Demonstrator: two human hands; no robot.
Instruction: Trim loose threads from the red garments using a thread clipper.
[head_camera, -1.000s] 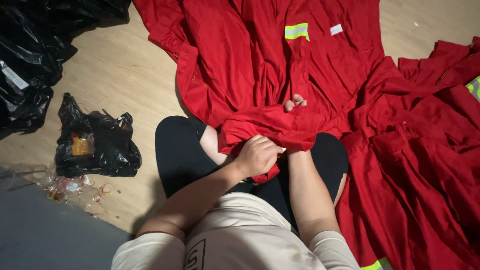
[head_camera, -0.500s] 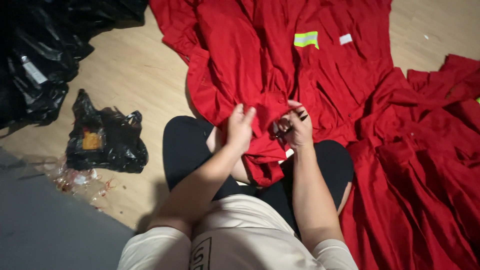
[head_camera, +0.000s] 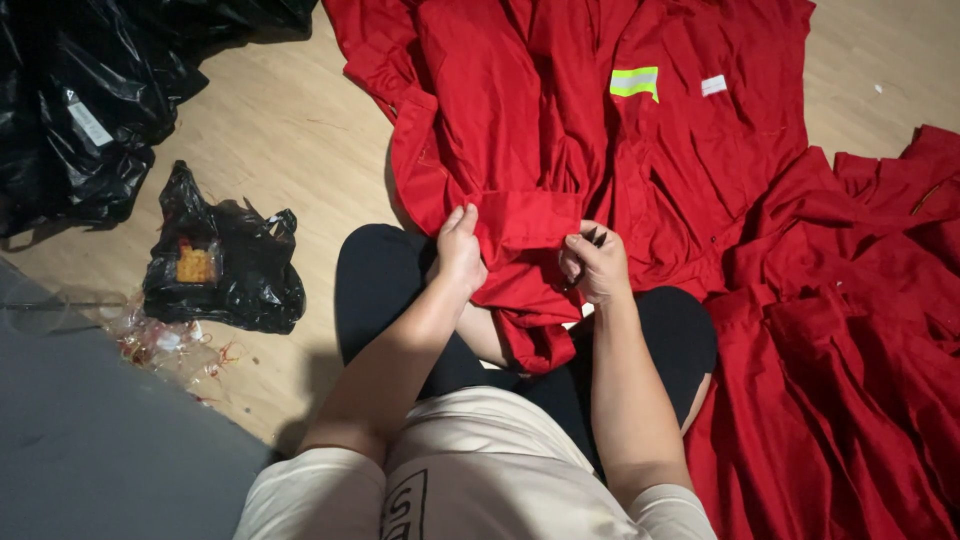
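Red work garment (head_camera: 560, 150), spread on the wooden floor (head_camera: 290, 130) far of the seated person, its near fold drawn onto the lap. Left hand (head_camera: 460, 250) closed on the fold's left edge; right hand (head_camera: 595, 265) pinching its right edge (something small and dark shows between the fingers, unclear what). Reflective patch (head_camera: 635, 82) on the far chest. More red cloth (head_camera: 850, 350) heaped right. Small black plastic bag (head_camera: 220, 260) on the left, larger black bags (head_camera: 90, 90) far left.

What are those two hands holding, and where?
Both the left hand and right hand grip a red work garment by a folded cuff-like end.
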